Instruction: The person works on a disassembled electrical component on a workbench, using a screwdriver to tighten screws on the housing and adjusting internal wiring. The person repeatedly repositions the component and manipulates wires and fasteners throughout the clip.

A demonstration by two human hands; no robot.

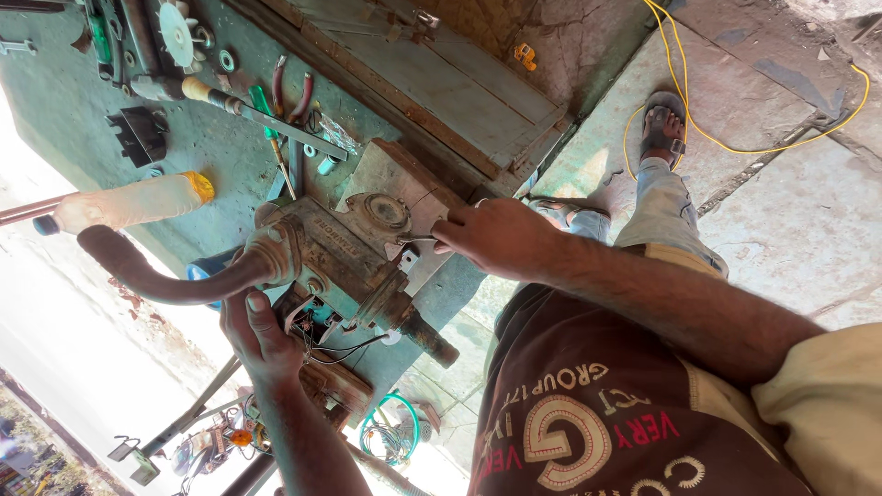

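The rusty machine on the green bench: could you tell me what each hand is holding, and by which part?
The left hand grips the machine by its underside near the loose wires. The right hand pinches a thin metal tool at its end.

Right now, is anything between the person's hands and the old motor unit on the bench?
Nothing visible. The left hand already grips the greenish motor unit from below by its loose wires, and the right hand rests at its side, pinching a thin metal piece against it.

Green worktop [83, 101] strewn with tools along its far edge, worn wooden panel [441, 87] beside it, cracked concrete floor [790, 211] in hard sunlight, yellow cable [735, 147] looping across it
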